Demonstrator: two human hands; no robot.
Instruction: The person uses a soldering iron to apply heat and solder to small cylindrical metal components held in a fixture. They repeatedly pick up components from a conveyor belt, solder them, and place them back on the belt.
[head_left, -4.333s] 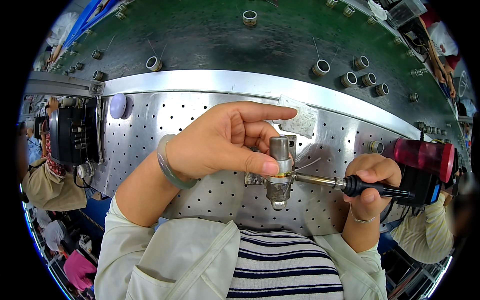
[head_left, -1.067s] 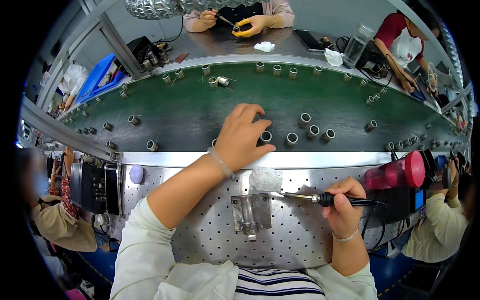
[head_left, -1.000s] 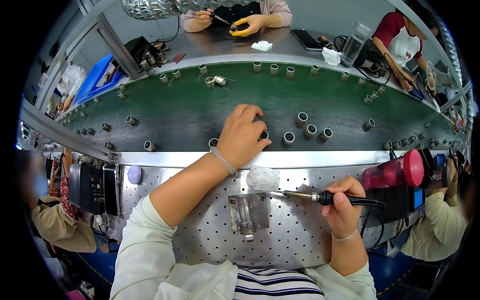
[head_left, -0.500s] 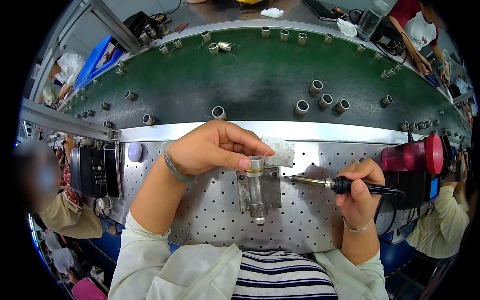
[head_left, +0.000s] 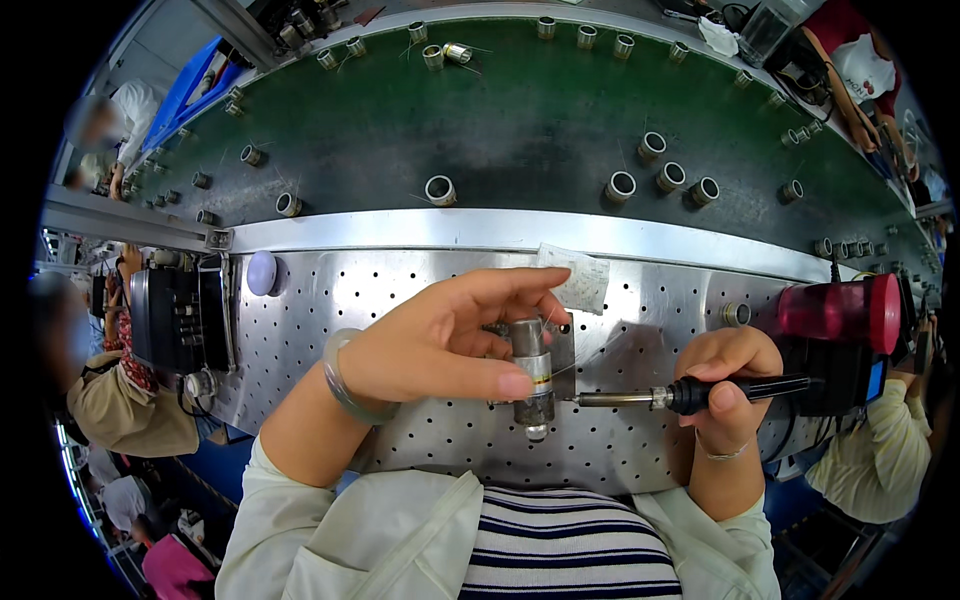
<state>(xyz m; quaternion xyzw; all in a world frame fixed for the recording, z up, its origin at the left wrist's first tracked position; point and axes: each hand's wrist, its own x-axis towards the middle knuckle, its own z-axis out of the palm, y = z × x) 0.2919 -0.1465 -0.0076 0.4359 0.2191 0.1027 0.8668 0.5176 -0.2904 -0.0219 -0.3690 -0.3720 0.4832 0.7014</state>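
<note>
My left hand (head_left: 430, 340) is curved round a metal post on a fixture, thumb and fingers apart. A short silvery metal sleeve (head_left: 538, 372) with a yellowish band sits low on the post (head_left: 526, 338), and thin wires stick out from it. My thumb tip lies beside the sleeve, seemingly touching it; the index finger stretches above the post's top. The fixture's plate (head_left: 564, 360) is partly hidden by my hand. My right hand (head_left: 730, 385) is closed round the black handle of a soldering iron (head_left: 690, 395); its metal tip points left, close to the sleeve's right side.
Similar metal sleeves (head_left: 620, 186) stand on the green belt (head_left: 380, 140) beyond the bench edge. On the perforated metal bench (head_left: 400, 440) are a crumpled pale sheet (head_left: 578, 280), one loose sleeve (head_left: 736, 313), a red jar (head_left: 840, 310), a purple rounded object (head_left: 262, 272) and a black device (head_left: 170, 315).
The sleeve has slid down from the post's top toward its base. My left hand has opened and turned, and the soldering iron's tip has come down toward the sleeve.
</note>
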